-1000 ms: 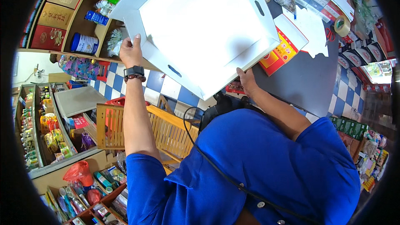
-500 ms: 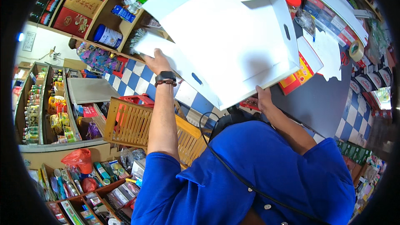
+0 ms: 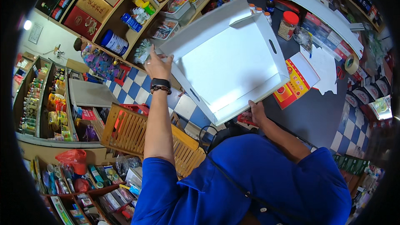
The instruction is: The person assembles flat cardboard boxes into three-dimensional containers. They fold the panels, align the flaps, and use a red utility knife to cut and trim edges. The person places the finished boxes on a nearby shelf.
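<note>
A shallow white cardboard box (image 3: 227, 68) is held up in front of me, its white inside facing me and dark handle slots in two side walls. My right hand (image 3: 257, 113) grips its near edge, thumb on the rim. My left hand (image 3: 159, 66), with a dark wristband, is beside the left corner; thumb and forefinger are spread, with the thumb close to the side wall. Whether the thumb touches the cardboard I cannot tell. A small flap stands at the box's far right corner.
A dark grey table (image 3: 314, 114) at right bears a red-and-yellow printed carton (image 3: 291, 85), a red-lidded jar (image 3: 288, 26) and a tape roll (image 3: 353, 63). Wooden shelves (image 3: 137, 29) hold goods at far left. A slatted wooden chair (image 3: 125, 131) stands below my left arm; another person (image 3: 98, 60) is beyond.
The box has tilted and shifted down, so its walls show more clearly. The left flap, earlier spread outward in my left hand, now stands up as a side wall; the left fingers have spread.
</note>
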A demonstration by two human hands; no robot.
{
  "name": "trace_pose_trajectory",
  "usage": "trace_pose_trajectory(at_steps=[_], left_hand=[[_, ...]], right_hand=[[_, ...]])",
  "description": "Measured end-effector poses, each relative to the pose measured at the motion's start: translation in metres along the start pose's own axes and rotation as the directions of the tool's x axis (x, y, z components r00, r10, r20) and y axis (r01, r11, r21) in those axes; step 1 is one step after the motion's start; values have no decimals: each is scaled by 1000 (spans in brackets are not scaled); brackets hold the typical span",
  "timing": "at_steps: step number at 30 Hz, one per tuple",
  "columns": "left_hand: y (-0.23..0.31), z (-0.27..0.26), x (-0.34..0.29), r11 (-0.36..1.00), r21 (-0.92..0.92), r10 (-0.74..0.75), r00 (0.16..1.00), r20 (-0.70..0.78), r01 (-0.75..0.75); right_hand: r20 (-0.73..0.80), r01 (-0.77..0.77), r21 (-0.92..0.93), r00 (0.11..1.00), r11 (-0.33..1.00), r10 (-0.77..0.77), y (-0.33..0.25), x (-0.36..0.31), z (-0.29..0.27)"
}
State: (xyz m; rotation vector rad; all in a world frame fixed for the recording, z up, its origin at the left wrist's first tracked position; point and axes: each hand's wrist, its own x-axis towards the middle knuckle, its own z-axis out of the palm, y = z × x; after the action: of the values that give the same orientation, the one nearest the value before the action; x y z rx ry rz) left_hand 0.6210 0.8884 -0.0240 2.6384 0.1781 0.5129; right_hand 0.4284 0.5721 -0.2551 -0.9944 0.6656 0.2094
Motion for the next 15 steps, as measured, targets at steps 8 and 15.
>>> trace_pose_trajectory(at_steps=[8,15], left_hand=[[-18,-19,47,886,-319,324,942,-88,-335],[23,-32,11,788,-290,459,832,-312,-543]], right_hand=[[103,-62,-136,992,989,77,0,-3,-20],[247,258,-964,956,58,-156,-67,-34,-22]])
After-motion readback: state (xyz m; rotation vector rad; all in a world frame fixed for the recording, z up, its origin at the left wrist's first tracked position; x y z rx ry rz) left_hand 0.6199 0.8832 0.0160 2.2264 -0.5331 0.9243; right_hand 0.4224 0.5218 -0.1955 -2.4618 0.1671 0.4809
